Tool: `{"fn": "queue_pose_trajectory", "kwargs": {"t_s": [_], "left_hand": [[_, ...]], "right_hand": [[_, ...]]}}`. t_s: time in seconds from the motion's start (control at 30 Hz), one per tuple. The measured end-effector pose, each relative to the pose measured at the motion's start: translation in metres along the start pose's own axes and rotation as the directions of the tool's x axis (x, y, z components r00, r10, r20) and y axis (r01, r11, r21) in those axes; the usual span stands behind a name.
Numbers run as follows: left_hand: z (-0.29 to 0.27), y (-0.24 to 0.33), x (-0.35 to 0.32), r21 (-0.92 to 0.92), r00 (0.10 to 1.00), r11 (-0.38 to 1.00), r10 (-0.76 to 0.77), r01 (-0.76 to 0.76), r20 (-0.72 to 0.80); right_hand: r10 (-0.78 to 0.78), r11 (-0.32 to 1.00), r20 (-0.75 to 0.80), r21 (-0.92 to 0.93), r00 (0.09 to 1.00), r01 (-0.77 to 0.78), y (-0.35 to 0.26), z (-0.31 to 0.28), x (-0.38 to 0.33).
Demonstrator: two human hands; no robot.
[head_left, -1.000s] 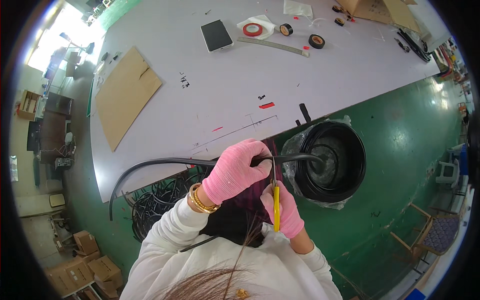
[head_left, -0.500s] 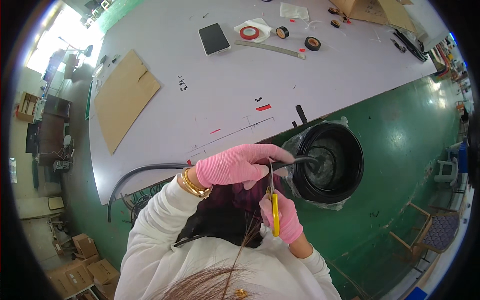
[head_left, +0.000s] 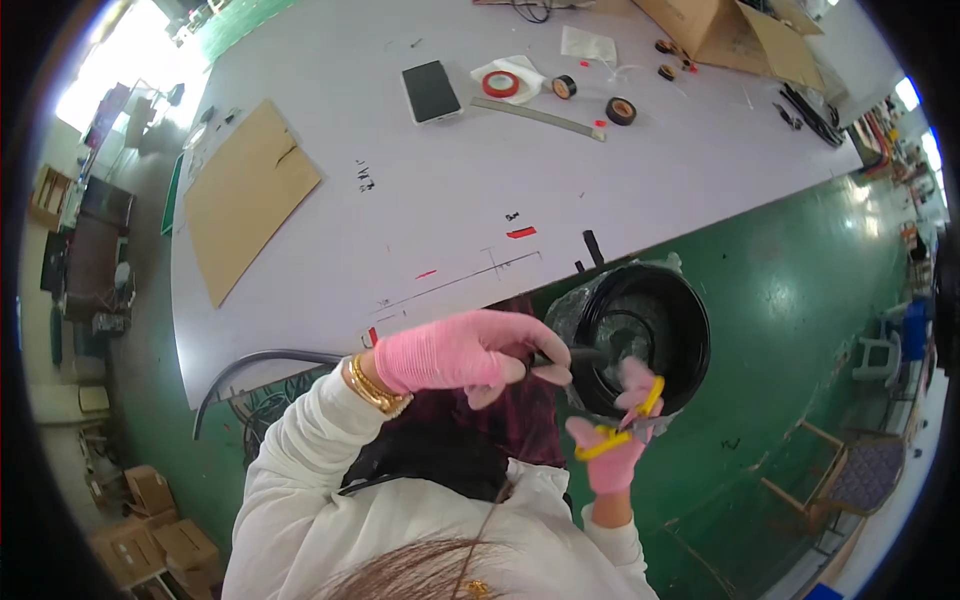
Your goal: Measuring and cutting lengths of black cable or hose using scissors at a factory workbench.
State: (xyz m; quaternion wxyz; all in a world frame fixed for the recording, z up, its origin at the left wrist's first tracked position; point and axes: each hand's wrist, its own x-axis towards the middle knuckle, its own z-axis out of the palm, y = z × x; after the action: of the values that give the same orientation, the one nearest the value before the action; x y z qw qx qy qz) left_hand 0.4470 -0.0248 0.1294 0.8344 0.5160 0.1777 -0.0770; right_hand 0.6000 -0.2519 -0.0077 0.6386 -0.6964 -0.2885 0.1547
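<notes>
My left hand (head_left: 465,352), in a pink ribbed glove, is closed around a black cable or tube (head_left: 285,356) in front of the table's near edge. One length trails out to the left past my wrist and bends down over the table corner. At my left fingertips, a dark blurred end points toward the black coil (head_left: 698,345), which sits in clear plastic wrap on the right. My right hand (head_left: 612,465), gloved in pink, holds scissors with yellow handles (head_left: 652,396) beside the coil's near rim. The handles are spread apart, and the blades are partly hidden and blurred.
On the white table (head_left: 420,220) lie a cardboard sheet (head_left: 250,205), a dark-screened phone-like device (head_left: 431,92), a steel ruler (head_left: 535,117), a red tape roll (head_left: 500,84) and black tape rolls (head_left: 621,110). An open carton (head_left: 705,40) stands far right; a chair (head_left: 860,475) is on the floor.
My right hand has carried the scissors rightward, from beside my left fingers to the coil's near side, and the handles have spread. My left hand keeps its grip, slightly lower and further left.
</notes>
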Motion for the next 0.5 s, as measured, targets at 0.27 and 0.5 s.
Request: {"fn": "queue_pose_trajectory", "kwargs": {"t_s": [0.27, 0.5], "left_hand": [[0.030, -0.053, -0.158, -0.324, 0.939, 0.937, 0.011, -0.129, -0.343], [0.027, -0.123, -0.243, 0.545, 0.315, 0.747, 0.449, 0.381, -0.836]], "right_hand": [[0.205, 0.585, 0.790, 0.374, 0.577, -0.720, -0.028, 0.066, 0.046], [-0.080, 0.996, 0.905, 0.092, 0.419, -0.008, -0.085, 0.142, 0.036]]}}
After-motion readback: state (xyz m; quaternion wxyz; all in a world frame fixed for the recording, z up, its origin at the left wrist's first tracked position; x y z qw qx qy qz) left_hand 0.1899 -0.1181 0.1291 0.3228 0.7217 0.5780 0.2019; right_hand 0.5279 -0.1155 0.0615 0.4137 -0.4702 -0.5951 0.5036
